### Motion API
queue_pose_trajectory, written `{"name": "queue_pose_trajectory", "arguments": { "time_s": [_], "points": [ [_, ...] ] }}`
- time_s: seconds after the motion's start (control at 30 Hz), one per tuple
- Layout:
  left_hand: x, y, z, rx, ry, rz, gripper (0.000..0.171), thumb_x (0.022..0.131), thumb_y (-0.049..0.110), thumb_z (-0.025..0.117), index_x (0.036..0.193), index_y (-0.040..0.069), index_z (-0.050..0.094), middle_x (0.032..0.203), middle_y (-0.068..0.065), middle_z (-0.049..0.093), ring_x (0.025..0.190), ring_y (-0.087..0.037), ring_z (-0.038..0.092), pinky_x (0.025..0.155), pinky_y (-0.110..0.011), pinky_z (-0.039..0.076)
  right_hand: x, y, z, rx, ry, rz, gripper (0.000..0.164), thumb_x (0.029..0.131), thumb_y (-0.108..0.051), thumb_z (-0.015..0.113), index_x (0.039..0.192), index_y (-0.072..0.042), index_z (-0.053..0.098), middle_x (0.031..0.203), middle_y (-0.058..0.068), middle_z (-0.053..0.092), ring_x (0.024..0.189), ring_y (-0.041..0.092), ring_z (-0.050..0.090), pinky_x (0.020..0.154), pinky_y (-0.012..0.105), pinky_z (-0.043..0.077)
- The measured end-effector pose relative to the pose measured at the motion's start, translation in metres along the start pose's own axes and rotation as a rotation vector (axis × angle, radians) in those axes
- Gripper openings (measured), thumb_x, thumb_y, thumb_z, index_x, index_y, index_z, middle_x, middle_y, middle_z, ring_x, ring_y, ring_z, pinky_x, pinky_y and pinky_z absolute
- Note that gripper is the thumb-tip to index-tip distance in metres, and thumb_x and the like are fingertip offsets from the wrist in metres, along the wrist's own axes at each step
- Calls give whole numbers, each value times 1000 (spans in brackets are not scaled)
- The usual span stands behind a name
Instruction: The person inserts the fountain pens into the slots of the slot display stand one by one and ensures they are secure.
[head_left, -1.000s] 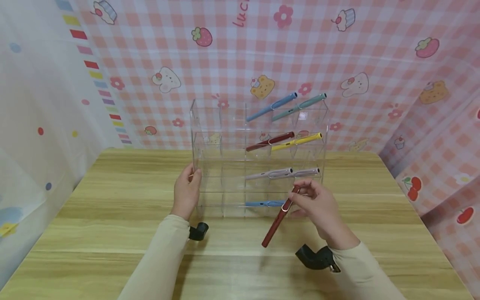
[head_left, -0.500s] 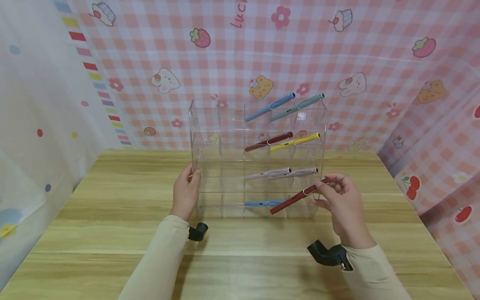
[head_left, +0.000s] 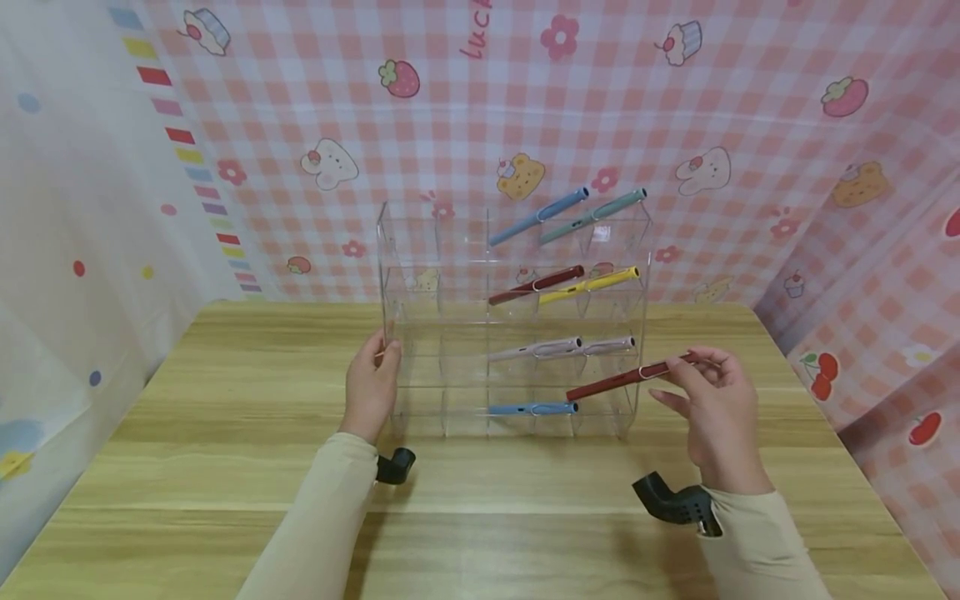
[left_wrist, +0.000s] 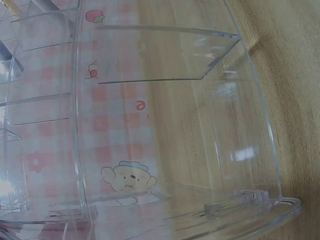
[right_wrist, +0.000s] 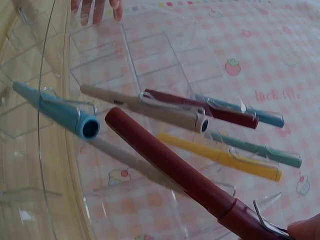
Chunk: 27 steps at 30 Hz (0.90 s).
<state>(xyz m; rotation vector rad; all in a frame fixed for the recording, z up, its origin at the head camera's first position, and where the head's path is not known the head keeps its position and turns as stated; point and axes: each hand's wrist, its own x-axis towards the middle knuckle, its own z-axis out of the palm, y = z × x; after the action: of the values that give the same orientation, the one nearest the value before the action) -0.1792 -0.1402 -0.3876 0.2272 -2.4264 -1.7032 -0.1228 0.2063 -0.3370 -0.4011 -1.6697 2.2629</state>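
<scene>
A clear acrylic pen rack stands upright on the table. My left hand grips its left side, thumb in front. My right hand pinches a dark red pen near its clip end. That pen points left and slightly down, its tip in front of the rack's bottom right part, above the lower blue pen. In the right wrist view the held dark red pen crosses in front of the racked pens; whether it touches the rack I cannot tell. The left wrist view shows bare clear compartments.
Higher in the rack lie a blue pen, a green pen, another dark red pen, a yellow pen and two pale lilac pens. A pink checked cloth hangs behind the wooden table.
My right hand has moved right, carrying the dark red pen, which has swung from steeply tilted to nearly level. The lower blue pen now shows whole. My left hand stays on the rack.
</scene>
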Motion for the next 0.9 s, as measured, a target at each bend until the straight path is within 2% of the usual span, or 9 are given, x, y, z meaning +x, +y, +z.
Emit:
{"name": "queue_pose_trajectory", "arguments": {
  "time_s": [0.37,0.73,0.9],
  "points": [
    [-1,0,-1,7,-8,-7,42,103,24,42,143,12,47,133,-18,54,119,-34,50,96,-52,43,5,8,-7,-28,65,-4,20,90,2,62,100,-7,48,85,0,55,74,8,68,56,24,56],
    [-1,1,0,2,-6,-32,39,103,23,43,139,11,50,130,-17,55,117,-33,50,92,-50,43,4,26,-4,-75,83,6,21,89,5,61,99,-6,47,83,-2,57,73,6,67,57,23,55],
    [-1,2,1,0,-5,-34,39,103,22,43,139,10,49,131,-18,55,117,-33,50,92,-49,43,1,34,1,-109,80,-5,21,88,7,61,97,-6,47,80,-5,55,71,3,62,57,21,55]
  ]
}}
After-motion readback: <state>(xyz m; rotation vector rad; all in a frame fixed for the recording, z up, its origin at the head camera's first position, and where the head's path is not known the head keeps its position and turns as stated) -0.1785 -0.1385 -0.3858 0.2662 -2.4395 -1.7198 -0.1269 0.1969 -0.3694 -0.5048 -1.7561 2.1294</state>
